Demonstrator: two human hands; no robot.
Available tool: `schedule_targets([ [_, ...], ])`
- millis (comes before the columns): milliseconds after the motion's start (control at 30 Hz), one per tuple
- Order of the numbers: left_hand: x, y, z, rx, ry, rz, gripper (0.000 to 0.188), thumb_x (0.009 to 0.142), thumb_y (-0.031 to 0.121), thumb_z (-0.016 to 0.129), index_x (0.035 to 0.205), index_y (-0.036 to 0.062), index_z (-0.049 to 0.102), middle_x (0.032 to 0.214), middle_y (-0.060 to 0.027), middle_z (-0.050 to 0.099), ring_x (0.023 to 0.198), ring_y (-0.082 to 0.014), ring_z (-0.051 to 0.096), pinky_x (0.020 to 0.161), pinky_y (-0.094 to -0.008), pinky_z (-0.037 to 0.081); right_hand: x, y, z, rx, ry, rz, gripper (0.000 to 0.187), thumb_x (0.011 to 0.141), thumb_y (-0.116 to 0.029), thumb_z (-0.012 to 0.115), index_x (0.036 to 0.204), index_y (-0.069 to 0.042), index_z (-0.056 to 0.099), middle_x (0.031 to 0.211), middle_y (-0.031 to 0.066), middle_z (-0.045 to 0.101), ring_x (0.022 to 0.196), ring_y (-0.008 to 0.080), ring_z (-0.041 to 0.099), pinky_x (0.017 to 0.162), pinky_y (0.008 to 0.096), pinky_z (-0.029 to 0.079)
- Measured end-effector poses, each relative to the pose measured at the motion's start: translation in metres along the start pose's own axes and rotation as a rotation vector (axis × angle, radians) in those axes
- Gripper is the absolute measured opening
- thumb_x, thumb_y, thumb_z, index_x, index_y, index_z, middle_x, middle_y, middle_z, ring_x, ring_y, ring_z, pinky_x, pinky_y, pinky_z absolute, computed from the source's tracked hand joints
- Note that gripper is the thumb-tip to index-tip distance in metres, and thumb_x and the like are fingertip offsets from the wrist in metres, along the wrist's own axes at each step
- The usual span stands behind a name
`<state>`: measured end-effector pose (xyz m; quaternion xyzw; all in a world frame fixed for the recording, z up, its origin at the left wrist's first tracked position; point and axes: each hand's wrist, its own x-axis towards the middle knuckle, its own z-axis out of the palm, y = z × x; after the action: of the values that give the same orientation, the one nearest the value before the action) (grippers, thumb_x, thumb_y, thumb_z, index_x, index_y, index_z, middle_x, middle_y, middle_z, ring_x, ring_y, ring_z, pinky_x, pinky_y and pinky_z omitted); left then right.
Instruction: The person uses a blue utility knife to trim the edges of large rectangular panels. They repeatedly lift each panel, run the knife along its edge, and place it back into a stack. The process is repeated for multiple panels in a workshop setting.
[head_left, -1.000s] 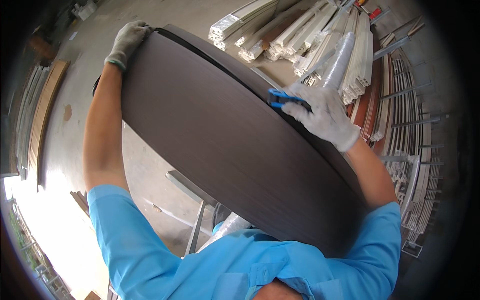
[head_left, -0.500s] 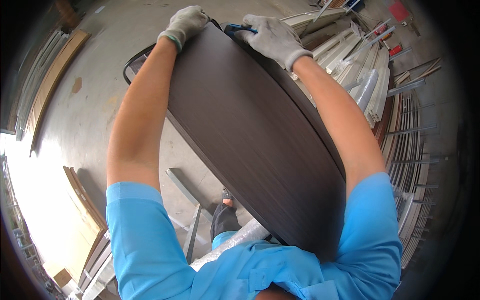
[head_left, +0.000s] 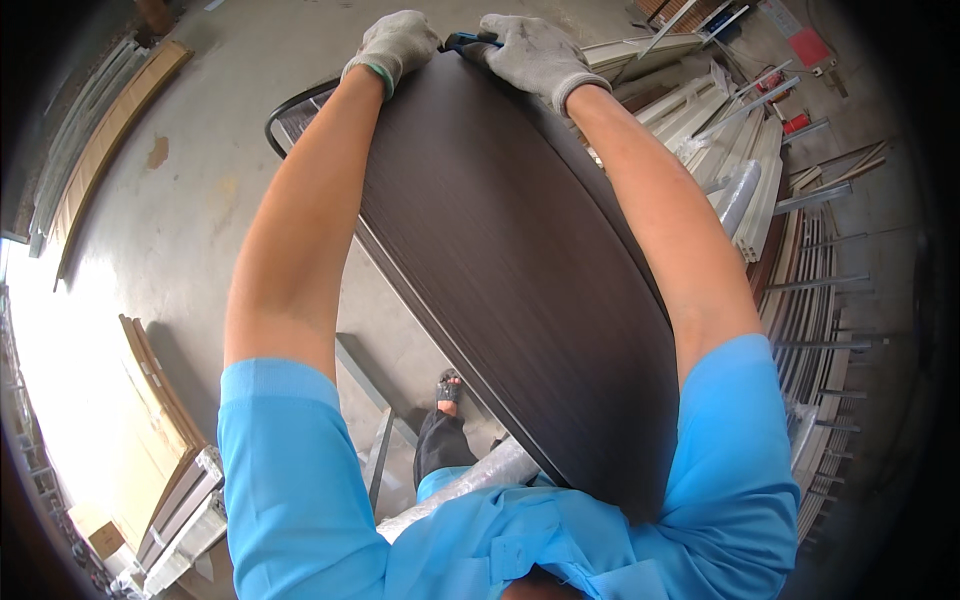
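A long panel [head_left: 510, 240] with a dark brown wood-grain face and black edges slants across the middle, its near end by my chest. My left hand [head_left: 398, 48], in a grey knit glove, is closed at the panel's far end on what looks like a black strip, mostly hidden by the fingers. Just right of it, my gloved right hand [head_left: 535, 60] grips a slim blue-and-black hand tool [head_left: 470, 40] against the same end. The tool's tip and exact kind cannot be made out. A rounded black rim [head_left: 272, 130] shows beyond my left forearm.
Racks of pale long profiles [head_left: 690, 130] stand at the right, with metal bars [head_left: 815, 198] jutting out. Boards [head_left: 120, 150] lie at the far left and more cardboard-coloured sheets [head_left: 160, 400] near left. A metal beam [head_left: 365, 370] and a film-wrapped roll [head_left: 480, 480] are below the panel.
My hands have come closer together at the panel's far end. In the picture, the panel's left edge and my left hand sit slightly further right; the tool has moved toward my left fingers.
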<state>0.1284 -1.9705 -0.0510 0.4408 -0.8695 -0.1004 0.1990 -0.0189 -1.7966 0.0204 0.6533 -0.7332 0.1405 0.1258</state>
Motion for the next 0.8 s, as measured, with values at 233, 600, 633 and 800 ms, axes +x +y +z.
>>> schedule_targets([
  [233, 0.003, -0.012, -0.008, 0.046, 0.046, 0.176, 0.025, 0.09, 0.025, 0.061, 0.103, 0.006, 0.072, 0.1, -0.0198, 0.072, 0.096, -0.0367, 0.069, 0.085, -0.0426, 0.052, -0.065, 0.042, -0.047, 0.176, -0.276, -0.046, 0.04, 0.091, -0.044, 0.066, 0.109, -0.009, 0.065, 0.095, 0.0163, 0.07, 0.09, 0.0319, 0.07, 0.081, 0.0448, 0.052],
  [600, -0.013, 0.013, -0.035, -0.082, -0.13, 0.015, 0.033, 0.094, 0.033, 0.06, 0.109, 0.005, 0.069, 0.103, -0.0176, 0.071, 0.097, -0.0337, 0.066, 0.09, -0.0405, 0.05, -0.367, 0.119, -0.198, 0.268, -0.292, 0.111, 0.028, 0.085, -0.025, 0.077, 0.106, -0.007, 0.071, 0.081, 0.0122, 0.071, 0.07, 0.0284, 0.069, 0.064, 0.0386, 0.052],
  [633, -0.012, 0.011, -0.034, -0.119, -0.131, -0.02, 0.033, 0.095, 0.033, 0.06, 0.109, 0.0048, 0.069, 0.103, -0.0176, 0.071, 0.096, -0.0337, 0.067, 0.089, -0.0406, 0.05, -0.37, 0.119, -0.201, 0.265, -0.234, 0.117, 0.028, 0.084, -0.025, 0.078, 0.104, -0.006, 0.071, 0.08, 0.0124, 0.07, 0.069, 0.0285, 0.069, 0.063, 0.0388, 0.052],
  [800, -0.012, 0.008, -0.031, -0.096, -0.098, 0.028, 0.029, 0.095, 0.029, 0.06, 0.105, 0.0038, 0.07, 0.093, -0.0152, 0.07, 0.085, -0.0287, 0.066, 0.08, -0.0396, 0.051, -0.318, 0.119, -0.165, 0.322, -0.257, 0.01, 0.026, 0.085, -0.026, 0.077, 0.102, -0.008, 0.071, 0.073, 0.0109, 0.068, 0.063, 0.0287, 0.067, 0.06, 0.0385, 0.05],
])
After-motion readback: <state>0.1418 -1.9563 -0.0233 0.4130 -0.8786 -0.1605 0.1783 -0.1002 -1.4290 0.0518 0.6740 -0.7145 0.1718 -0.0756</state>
